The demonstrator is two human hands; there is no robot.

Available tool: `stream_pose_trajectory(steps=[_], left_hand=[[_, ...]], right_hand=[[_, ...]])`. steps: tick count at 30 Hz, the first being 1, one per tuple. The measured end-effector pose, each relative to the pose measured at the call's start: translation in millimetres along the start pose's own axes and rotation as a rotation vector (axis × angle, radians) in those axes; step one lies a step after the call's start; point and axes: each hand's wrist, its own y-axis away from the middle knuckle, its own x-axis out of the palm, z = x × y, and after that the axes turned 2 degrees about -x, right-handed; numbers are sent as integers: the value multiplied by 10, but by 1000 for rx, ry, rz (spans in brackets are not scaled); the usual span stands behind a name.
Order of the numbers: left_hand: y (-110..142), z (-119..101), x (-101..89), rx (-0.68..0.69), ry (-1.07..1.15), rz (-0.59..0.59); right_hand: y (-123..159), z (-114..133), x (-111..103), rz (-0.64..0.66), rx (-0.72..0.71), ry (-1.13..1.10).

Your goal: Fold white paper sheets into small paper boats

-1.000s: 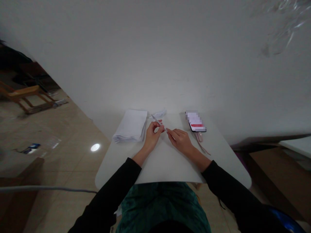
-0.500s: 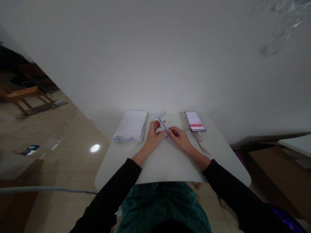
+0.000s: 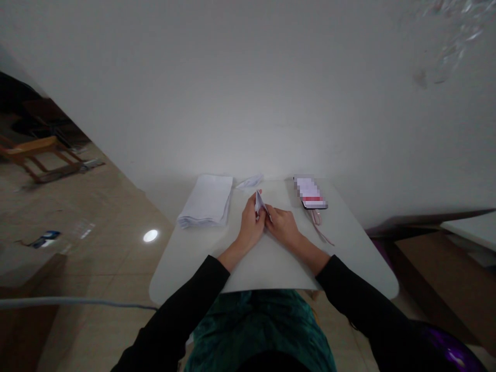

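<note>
1. The person's left hand (image 3: 251,222) pinches a small piece of folded white paper (image 3: 259,202) between thumb and fingers.
2. The right hand (image 3: 284,226) meets it from the other side, its fingertips closed on the paper's near edge; the two hands touch or nearly touch.
3. The paper is held tilted up on edge, above the middle of a white worktop (image 3: 271,268).
4. Just beyond the hands lies a second folded paper piece (image 3: 251,181).
5. To the left is a neat stack of white paper (image 3: 208,198).
6. To the right lies a smartphone (image 3: 311,199), its screen blurred, with a pink strap (image 3: 318,219) trailing toward the person.
7. Behind the worktop rises a plain pale wall (image 3: 248,93).
</note>
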Motion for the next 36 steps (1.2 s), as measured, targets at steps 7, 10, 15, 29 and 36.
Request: stream_pose_trajectory(steps=[7,10,15,29,36], left_hand=[[-25,63,55,-30,80,-27],[-57,106,120,-30,113,-65],[-113,136,175,-58,149,-134],[-256,87,16,-49,195,-62],[-193,85,87,-12,170,27]], right_hand=[[-10,53,32,-18,24,99],[-26,65,31,-9,50,109],[-56,65,38,-41,107,98],[-112,-130,65,-204,323,-689],[-83,-205,91,-209,229,-233]])
